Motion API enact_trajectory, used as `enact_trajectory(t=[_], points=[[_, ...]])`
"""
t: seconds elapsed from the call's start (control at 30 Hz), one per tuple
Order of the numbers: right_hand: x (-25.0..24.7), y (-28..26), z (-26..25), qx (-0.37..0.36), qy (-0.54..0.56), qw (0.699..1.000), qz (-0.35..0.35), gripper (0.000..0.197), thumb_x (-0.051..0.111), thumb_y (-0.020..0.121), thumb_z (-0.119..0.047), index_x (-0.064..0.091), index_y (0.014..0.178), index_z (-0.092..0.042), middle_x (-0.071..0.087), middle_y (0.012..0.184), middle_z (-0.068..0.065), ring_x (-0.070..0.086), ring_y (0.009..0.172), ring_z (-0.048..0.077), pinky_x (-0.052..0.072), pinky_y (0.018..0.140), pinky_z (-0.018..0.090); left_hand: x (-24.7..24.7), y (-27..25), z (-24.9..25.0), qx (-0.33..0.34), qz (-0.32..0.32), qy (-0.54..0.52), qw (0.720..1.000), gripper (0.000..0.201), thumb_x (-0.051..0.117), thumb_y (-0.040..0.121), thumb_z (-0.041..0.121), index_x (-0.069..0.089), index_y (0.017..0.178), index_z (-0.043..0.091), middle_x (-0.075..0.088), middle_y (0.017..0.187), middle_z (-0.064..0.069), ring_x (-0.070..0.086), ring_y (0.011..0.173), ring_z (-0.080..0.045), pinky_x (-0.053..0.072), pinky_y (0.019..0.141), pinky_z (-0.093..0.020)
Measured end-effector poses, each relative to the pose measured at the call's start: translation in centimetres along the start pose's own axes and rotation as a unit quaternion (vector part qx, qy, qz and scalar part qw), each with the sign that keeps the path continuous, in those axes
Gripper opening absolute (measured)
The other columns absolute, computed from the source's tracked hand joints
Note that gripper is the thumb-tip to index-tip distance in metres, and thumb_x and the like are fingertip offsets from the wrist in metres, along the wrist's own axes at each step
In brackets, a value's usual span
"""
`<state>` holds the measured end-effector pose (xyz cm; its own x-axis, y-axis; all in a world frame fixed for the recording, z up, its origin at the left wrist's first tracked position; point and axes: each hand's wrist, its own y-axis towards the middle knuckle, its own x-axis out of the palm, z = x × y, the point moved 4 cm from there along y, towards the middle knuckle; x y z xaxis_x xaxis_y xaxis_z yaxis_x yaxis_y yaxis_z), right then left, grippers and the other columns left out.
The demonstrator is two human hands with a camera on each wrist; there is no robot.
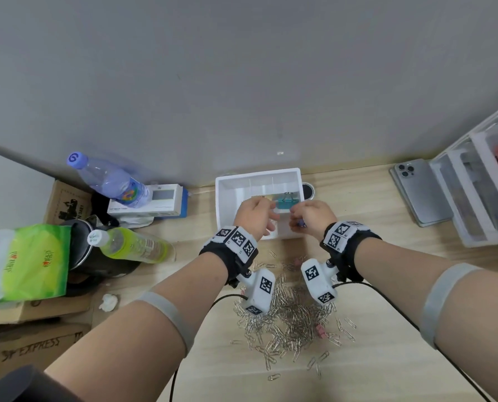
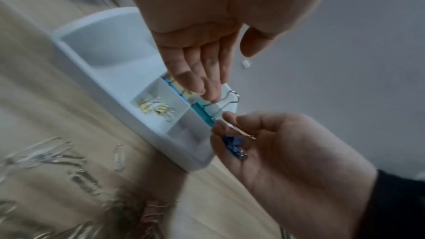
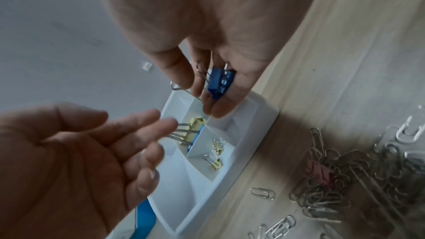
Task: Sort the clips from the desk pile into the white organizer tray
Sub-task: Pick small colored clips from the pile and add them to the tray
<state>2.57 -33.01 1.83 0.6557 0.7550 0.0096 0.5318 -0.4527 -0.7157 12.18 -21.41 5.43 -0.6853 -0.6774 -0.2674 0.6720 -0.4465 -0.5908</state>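
The white organizer tray [image 1: 259,173] [image 2: 138,124] [image 3: 253,143] stands at the desk's back. My left hand [image 1: 266,210] [image 2: 207,90] [image 3: 158,124] hovers over it, fingers straight, holding nothing, fingertips by the wire handles. My right hand [image 1: 295,220] [image 2: 220,126] [image 3: 207,101] cups blue binder clips [image 2: 232,144] [image 3: 218,83] over the tray's right end and pinches one wire handle. A teal binder clip [image 1: 285,203] [image 2: 203,114] stands in the tray. Small yellow clips [image 2: 156,108] [image 3: 217,163] fill one compartment; larger yellow and blue clips [image 3: 193,134] fill the one beside it. The clip pile [image 1: 288,320] [image 3: 345,179] lies under my wrists.
Two bottles [image 1: 111,181], a tissue box [image 1: 155,204], a green packet [image 1: 33,262] and cardboard boxes crowd the left. A phone [image 1: 418,190] and clear drawers [image 1: 485,187] stand right. A black round item [image 1: 308,191] sits behind the tray. Pink clips [image 1: 320,333] lie among the paper clips.
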Motion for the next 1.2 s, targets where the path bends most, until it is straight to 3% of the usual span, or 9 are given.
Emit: enact_trajectory(t=[0.13,0.37,0.47,0.63,0.73,0.83,0.97,1.1,1.2], points=[[0.6,0.2,-0.4,-0.070,-0.165,0.984,-0.013,0.021,0.057,0.080,0.003,0.067,0.090,-0.013,0.065,0.098,0.009,0.062,0.093,0.023,0.052,0.092,0.039,-2.0,-1.0,-3.9,-0.066,-0.003,0.042,0.997,0.028,0.040,0.093,0.020,0.062,0.094,0.002,0.068,0.077,-0.013,0.055,0.054,-0.020,0.046,0.052,-0.026],[2.0,-0.2,0.5,-0.117,-0.325,0.937,-0.055,0.037,0.052,0.084,-0.002,0.067,0.114,-0.018,0.057,0.136,0.005,0.054,0.122,0.022,0.042,0.093,0.027,-5.7,-3.5,-11.7,-0.165,0.012,0.056,0.985,0.020,0.047,0.088,0.019,0.060,0.080,0.006,0.066,0.072,-0.011,0.057,0.052,-0.021,0.045,0.049,-0.023],[2.0,-0.9,0.9,-0.136,-0.349,0.926,-0.050,0.038,0.050,0.087,-0.004,0.066,0.117,-0.020,0.054,0.141,0.007,0.056,0.121,0.026,0.046,0.090,0.028,-6.4,-3.9,-13.3,-0.174,0.024,0.073,0.982,0.016,0.049,0.087,0.014,0.060,0.081,0.005,0.065,0.074,-0.013,0.056,0.051,-0.022,0.043,0.045,-0.023],[0.9,-2.6,1.4,-0.203,-0.345,0.916,-0.009,0.039,0.053,0.081,0.002,0.067,0.113,-0.015,0.066,0.119,0.006,0.060,0.112,0.021,0.049,0.095,0.031,-6.6,-4.2,-14.6,-0.156,0.049,0.177,0.971,0.020,0.054,0.088,0.023,0.062,0.101,0.011,0.066,0.070,-0.008,0.058,0.053,-0.018,0.045,0.045,-0.022],[0.1,-3.1,2.7,-0.203,-0.381,0.902,-0.015,0.031,0.053,0.083,0.005,0.067,0.101,-0.017,0.066,0.102,-0.002,0.062,0.089,0.016,0.051,0.078,0.026,-6.6,-5.2,-14.6,-0.127,0.072,0.254,0.956,0.012,0.055,0.085,0.020,0.059,0.096,0.021,0.065,0.084,-0.003,0.060,0.067,-0.016,0.049,0.055,-0.023],[-0.5,-2.9,5.2,-0.172,-0.473,0.862,-0.053,0.034,0.057,0.084,0.001,0.066,0.110,-0.019,0.064,0.108,0.000,0.060,0.089,0.014,0.049,0.077,0.023,-5.9,-5.6,-15.3,-0.097,0.063,0.265,0.957,0.016,0.058,0.086,0.015,0.059,0.098,0.025,0.063,0.098,0.002,0.059,0.071,-0.009,0.044,0.052,-0.019],[-0.5,-2.8,8.3,-0.178,-0.561,0.805,-0.069,0.031,0.068,0.084,-0.022,0.064,0.115,-0.021,0.055,0.112,0.004,0.057,0.088,0.018,0.048,0.087,0.028,-4.3,-6.4,-16.3,-0.069,0.032,0.239,0.968,0.025,0.063,0.085,0.004,0.065,0.102,0.022,0.065,0.105,0.000,0.065,0.073,-0.016,0.047,0.049,-0.018],[-0.3,-3.5,9.9,-0.199,-0.551,0.809,-0.048,0.014,0.064,0.085,-0.015,0.068,0.096,-0.020,0.055,0.104,0.002,0.061,0.090,0.022,0.048,0.088,0.030,-3.1,-7.6,-16.8,-0.042,0.011,0.261,0.964,0.027,0.066,0.081,0.004,0.064,0.100,0.023,0.062,0.087,0.007,0.063,0.068,-0.014,0.054,0.053,-0.022],[-0.4,-4.1,10.5,-0.204,-0.536,0.818,-0.039,0.020,0.057,0.083,-0.005,0.070,0.085,-0.021,0.062,0.094,-0.001,0.063,0.088,0.022,0.052,0.083,0.030,-2.7,-7.9,-17.4,-0.028,0.027,0.264,0.964,0.015,0.064,0.085,0.011,0.067,0.095,0.022,0.065,0.085,0.004,0.060,0.068,-0.008,0.049,0.053,-0.018]])
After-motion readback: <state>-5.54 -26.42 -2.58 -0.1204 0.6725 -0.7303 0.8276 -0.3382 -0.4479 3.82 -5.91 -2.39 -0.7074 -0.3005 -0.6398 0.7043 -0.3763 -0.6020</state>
